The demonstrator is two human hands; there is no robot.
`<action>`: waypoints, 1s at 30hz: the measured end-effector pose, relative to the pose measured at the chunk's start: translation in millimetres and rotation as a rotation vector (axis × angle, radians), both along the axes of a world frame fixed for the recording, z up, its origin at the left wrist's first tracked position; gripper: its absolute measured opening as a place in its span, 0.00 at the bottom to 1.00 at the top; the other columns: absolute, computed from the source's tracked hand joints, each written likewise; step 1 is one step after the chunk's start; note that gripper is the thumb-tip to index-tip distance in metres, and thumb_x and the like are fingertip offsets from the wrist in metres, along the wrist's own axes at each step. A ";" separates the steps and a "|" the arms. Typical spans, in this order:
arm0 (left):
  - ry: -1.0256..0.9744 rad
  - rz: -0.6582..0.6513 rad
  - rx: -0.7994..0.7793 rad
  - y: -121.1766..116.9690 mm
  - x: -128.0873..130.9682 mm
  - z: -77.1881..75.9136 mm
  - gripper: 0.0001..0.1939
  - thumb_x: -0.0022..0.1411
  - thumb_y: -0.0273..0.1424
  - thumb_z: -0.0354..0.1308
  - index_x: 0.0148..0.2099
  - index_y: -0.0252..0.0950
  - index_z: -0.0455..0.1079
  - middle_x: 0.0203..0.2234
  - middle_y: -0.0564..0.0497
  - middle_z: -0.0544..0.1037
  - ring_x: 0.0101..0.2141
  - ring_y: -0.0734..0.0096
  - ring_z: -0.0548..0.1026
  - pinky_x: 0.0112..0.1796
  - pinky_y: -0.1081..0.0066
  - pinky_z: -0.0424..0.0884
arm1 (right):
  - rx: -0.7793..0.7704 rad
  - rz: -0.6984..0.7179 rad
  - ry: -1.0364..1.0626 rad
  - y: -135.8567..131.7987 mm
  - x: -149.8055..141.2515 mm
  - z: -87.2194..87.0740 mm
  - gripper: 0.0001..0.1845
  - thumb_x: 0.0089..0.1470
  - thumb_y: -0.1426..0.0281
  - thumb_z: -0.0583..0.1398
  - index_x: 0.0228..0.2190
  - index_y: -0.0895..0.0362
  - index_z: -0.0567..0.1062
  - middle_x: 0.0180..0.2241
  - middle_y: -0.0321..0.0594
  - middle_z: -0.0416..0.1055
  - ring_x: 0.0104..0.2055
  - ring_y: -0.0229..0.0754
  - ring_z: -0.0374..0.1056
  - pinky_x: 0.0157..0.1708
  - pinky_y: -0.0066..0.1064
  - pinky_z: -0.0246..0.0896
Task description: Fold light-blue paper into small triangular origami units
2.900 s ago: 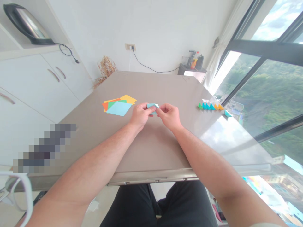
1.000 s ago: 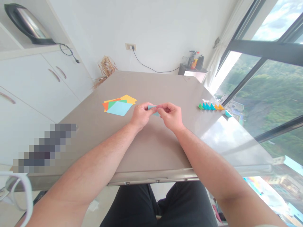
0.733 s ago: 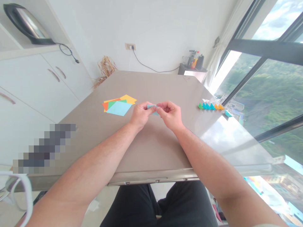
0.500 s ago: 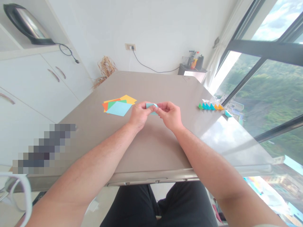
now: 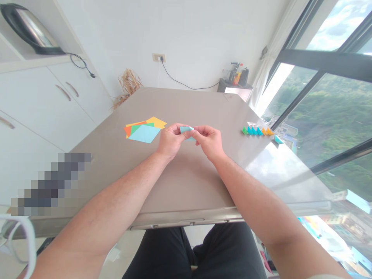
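Note:
Between my two hands is a small folded sheet of light blue origami paper [image 5: 185,129], held above the middle of the table. My left hand [image 5: 171,140] pinches its left side with the thumb on top. My right hand [image 5: 208,140] is closed on the right end, its thumb and fingertips at a pale folded corner. Part of the paper is hidden under the fingers. Left of my hands lies a fanned stack of coloured paper sheets [image 5: 144,133], light blue uppermost, with green, orange and yellow below.
Near the table's [image 5: 186,186] right edge stands a row of small folded paper pieces [image 5: 255,131] in green, blue and orange. A separate light blue folded piece [image 5: 278,140] sits beside it. A pixelated dark patch [image 5: 52,184] covers something at the left edge.
The paper's pale corner, showing at first, goes out of sight and shows again under my right fingertips. Both hands keep their grip and shift only slightly. The whole view has moved a little.

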State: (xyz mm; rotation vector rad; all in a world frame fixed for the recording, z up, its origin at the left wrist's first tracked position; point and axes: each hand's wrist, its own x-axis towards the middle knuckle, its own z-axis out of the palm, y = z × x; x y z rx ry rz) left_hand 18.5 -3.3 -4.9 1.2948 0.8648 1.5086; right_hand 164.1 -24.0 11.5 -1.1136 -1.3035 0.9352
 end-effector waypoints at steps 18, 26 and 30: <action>-0.036 -0.071 0.002 0.6 1.3 1.9 0.22 0.42 0.39 0.79 0.35 0.36 0.75 0.27 0.53 0.81 0.29 0.67 0.79 0.37 0.64 0.75 | 0.093 0.003 0.146 1.1 -3.1 -3.1 0.11 0.46 0.60 0.67 0.23 0.55 0.76 0.22 0.33 0.71 0.26 0.36 0.66 0.27 0.30 0.66; -0.052 -0.125 0.007 -4.8 3.6 5.3 0.20 0.44 0.38 0.78 0.36 0.36 0.75 0.27 0.53 0.81 0.29 0.67 0.79 0.37 0.63 0.75 | 0.134 0.014 0.165 1.7 -3.5 -4.2 0.11 0.48 0.62 0.66 0.23 0.55 0.74 0.21 0.31 0.68 0.25 0.35 0.65 0.27 0.29 0.65; -0.053 -0.124 0.006 -4.9 4.3 5.6 0.21 0.45 0.39 0.77 0.37 0.37 0.75 0.27 0.53 0.81 0.29 0.68 0.79 0.36 0.64 0.75 | 0.117 0.009 0.170 0.9 -4.3 -4.2 0.10 0.48 0.62 0.66 0.24 0.55 0.75 0.22 0.33 0.70 0.26 0.35 0.66 0.27 0.30 0.66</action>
